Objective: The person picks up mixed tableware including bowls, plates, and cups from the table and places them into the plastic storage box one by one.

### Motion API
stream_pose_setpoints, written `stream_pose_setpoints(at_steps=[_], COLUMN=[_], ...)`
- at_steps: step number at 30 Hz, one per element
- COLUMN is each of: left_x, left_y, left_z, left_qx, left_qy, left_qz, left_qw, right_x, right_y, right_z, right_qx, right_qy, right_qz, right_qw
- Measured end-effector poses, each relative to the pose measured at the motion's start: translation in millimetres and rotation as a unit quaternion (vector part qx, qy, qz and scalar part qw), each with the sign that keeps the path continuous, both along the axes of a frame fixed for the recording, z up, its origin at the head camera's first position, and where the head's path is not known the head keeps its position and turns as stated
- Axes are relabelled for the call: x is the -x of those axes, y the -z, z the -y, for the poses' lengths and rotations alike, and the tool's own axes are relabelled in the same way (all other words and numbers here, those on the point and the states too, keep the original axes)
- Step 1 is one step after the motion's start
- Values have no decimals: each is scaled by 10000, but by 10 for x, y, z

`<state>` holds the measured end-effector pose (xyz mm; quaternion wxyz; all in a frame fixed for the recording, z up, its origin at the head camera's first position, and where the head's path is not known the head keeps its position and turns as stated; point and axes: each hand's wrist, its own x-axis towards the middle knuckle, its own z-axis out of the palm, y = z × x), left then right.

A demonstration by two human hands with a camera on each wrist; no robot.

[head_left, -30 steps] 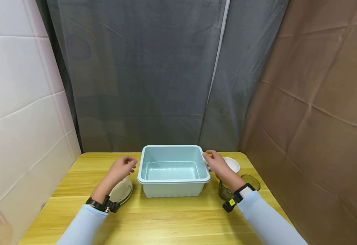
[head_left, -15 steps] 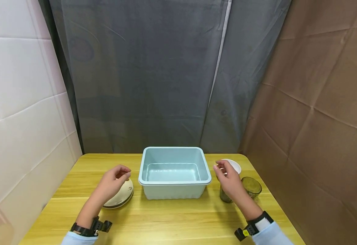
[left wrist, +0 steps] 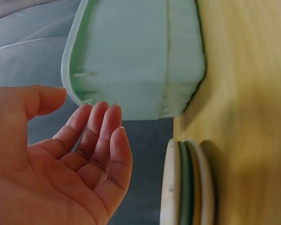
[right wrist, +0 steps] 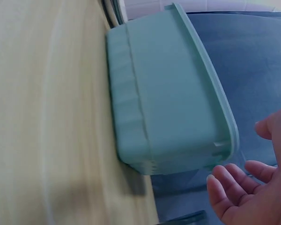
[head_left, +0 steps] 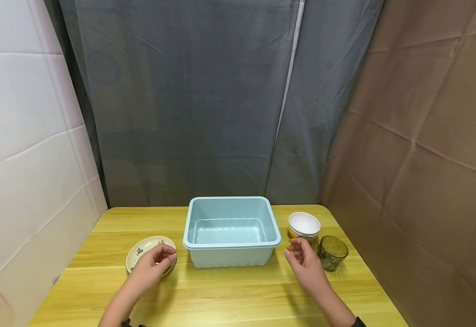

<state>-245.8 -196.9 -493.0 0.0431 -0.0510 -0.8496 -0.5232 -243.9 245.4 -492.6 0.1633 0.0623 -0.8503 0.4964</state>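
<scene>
My left hand (head_left: pixel 150 268) hovers over the stacked plates (head_left: pixel 141 247), fingers loosely bent and holding nothing. The left wrist view shows its palm (left wrist: pixel 61 183) facing up, beside the several plates (left wrist: pixel 168 187) seen edge-on. In front of the cups is my right hand (head_left: pixel 309 270), likewise relaxed and without anything in its grasp. Between both hands stands a light blue plastic basin (head_left: pixel 231 257) with nothing inside. One greenish-brown glass cup (head_left: pixel 333 254) shows to the right of the right hand; a second glass (head_left: pixel 313 244) is partly hidden behind its fingers.
White bowls (head_left: pixel 304 223), stacked with something yellow lower down, stand behind the glasses. All of it is on a wooden table (head_left: pixel 221 295). A grey curtain (head_left: pixel 197 113) hangs at the back, with white and brown cloth on either side.
Both hands have drawn back from the basin's sides toward the person. The right hand has left the basin's rim, and the plates, bowls and glasses show more fully. The basin stays in place.
</scene>
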Motion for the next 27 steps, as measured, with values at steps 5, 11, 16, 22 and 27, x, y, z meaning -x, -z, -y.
stream_pose_setpoints(at_steps=[5, 11, 16, 22, 27], left_x=[-43, -80, -86, -86, -83], left_y=[117, 190, 188, 157, 105], left_z=[-72, -110, -126, -87, 61], left_qx=[-258, -454, -386, -228, 329], left_qy=[192, 383, 377, 193, -275], left_qz=[33, 230, 302, 159, 27], left_qw=[9995, 9980, 9981, 9994, 9991], right_x=[-29, -27, -53, -74, -86], right_y=[106, 174, 181, 199, 230], right_z=[65, 113, 112, 110, 103], right_qx=[85, 39, 56, -22, -85], right_qy=[-31, 44, 57, 74, 92], right_qz=[235, 529, 733, 818, 882], right_qw=[9997, 9986, 9973, 9966, 9960])
